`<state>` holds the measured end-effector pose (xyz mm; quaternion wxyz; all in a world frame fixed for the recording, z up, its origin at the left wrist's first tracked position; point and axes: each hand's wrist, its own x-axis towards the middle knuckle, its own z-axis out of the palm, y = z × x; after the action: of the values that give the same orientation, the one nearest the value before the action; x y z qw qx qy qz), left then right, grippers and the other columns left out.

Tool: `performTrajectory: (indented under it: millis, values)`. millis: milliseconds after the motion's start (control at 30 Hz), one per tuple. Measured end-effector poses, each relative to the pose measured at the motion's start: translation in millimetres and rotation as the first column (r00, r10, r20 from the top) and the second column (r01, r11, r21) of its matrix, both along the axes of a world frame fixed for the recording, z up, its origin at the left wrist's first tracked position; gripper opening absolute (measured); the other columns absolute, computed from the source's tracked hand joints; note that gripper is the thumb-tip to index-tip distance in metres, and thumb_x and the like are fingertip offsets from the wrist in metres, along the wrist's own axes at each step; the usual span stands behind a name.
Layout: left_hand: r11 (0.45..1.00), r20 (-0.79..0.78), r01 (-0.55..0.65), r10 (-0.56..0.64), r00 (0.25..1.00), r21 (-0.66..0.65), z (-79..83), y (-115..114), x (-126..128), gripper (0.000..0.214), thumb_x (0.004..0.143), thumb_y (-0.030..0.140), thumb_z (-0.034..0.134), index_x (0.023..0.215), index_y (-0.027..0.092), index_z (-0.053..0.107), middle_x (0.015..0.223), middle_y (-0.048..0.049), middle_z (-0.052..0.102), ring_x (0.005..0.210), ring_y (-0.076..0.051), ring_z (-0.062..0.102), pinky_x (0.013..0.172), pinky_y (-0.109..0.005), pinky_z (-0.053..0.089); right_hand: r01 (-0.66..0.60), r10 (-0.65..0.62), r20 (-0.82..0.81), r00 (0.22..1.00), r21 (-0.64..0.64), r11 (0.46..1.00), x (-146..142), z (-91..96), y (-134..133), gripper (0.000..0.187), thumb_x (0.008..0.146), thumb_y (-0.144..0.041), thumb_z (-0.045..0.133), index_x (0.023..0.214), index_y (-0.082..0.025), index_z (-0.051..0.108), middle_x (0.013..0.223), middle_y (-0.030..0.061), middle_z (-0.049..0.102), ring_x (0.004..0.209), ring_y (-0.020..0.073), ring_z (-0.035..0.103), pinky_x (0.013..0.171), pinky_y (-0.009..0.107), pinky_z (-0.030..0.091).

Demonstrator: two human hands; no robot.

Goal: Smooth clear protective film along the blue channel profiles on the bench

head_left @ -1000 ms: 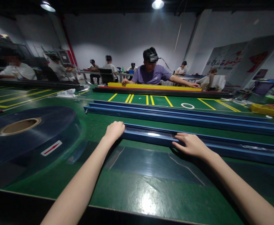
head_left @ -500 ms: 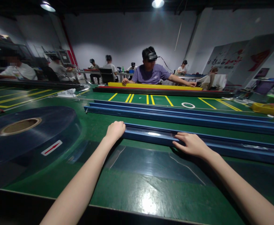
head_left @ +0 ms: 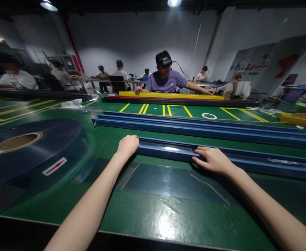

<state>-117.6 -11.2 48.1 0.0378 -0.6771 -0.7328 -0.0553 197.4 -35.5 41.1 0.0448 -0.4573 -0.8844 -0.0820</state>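
A long blue channel profile (head_left: 165, 152) lies across the green table, with a glossy strip of clear film in its groove. My left hand (head_left: 128, 146) is closed around its left end, fingers curled over the top. Further along, my right hand (head_left: 212, 161) grips the same profile, fingertips reaching into the groove and thumb against the near wall. A flat sheet of clear plastic film (head_left: 163, 181) lies on the table below my hands. To the left sits a big roll of clear film (head_left: 64, 139) with a cardboard core and a red-arrow label.
More blue profiles (head_left: 181, 127) lie parallel just behind. Across the table a person in a purple shirt (head_left: 165, 82) has both hands at a yellow profile (head_left: 173, 94). A white ring (head_left: 209, 116) and a yellow tray (head_left: 298, 119) are to the right.
The view has shifted slightly, so the surroundings sit a little further left. Both hands keep the same hold on the blue channel profile.
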Motion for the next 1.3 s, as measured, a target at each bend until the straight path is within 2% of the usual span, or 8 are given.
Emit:
performTrajectory:
  millis: [267, 567, 967, 1300]
  values:
    - [1.000, 0.008, 0.020, -0.020, 1.000, -0.004, 0.1, 0.4, -1.5, 0.038, 0.081, 0.020, 0.026, 0.090, 0.017, 0.063, 0.093, -0.0115, 0.065, 0.086, -0.023, 0.061, 0.072, -0.030, 0.047, -0.012, 0.008, -0.035, 0.999, -0.120, 0.993, -6.3, 7.7, 7.8, 0.033, 0.082, -0.043, 0.039, 0.086, -0.019, 0.061, 0.086, 0.0064, 0.062, 0.074, 0.0175, 0.058, 0.063, 0.025, 0.038]
    - [0.990, 0.015, 0.124, -0.123, 0.992, -0.062, 5.2, -0.4, -13.6, 0.036, 0.080, 0.022, 0.027, 0.089, 0.020, 0.062, 0.092, -0.0083, 0.065, 0.086, -0.021, 0.060, 0.071, -0.029, 0.046, -0.093, 0.095, 0.003, 0.995, -0.195, 0.976, -46.5, 20.7, 12.1, 0.032, 0.081, -0.041, 0.039, 0.085, -0.018, 0.061, 0.087, 0.0072, 0.062, 0.075, 0.0170, 0.058, 0.064, 0.024, 0.037]
    - [0.997, -0.007, 0.020, -0.020, 1.000, -0.080, 4.6, 2.1, -26.3, 0.038, 0.079, 0.022, 0.027, 0.092, 0.017, 0.062, 0.097, -0.0126, 0.064, 0.091, -0.025, 0.060, 0.073, -0.034, 0.047, -0.168, 0.173, 0.011, 0.985, -0.203, 0.965, -96.6, 22.8, 21.6, 0.033, 0.081, -0.042, 0.038, 0.086, -0.017, 0.061, 0.089, 0.0075, 0.063, 0.077, 0.0173, 0.057, 0.064, 0.024, 0.034]
    - [0.992, 0.043, 0.012, -0.007, 0.999, -0.123, 7.8, 2.1, -31.5, 0.039, 0.078, 0.022, 0.027, 0.093, 0.016, 0.062, 0.100, -0.0137, 0.063, 0.093, -0.027, 0.059, 0.074, -0.037, 0.047, -0.196, 0.198, -0.004, 0.980, -0.177, 0.965, -128.1, 19.2, 30.7, 0.041, 0.082, -0.049, 0.037, 0.083, -0.017, 0.061, 0.086, 0.0085, 0.064, 0.075, 0.0179, 0.058, 0.061, 0.024, 0.034]
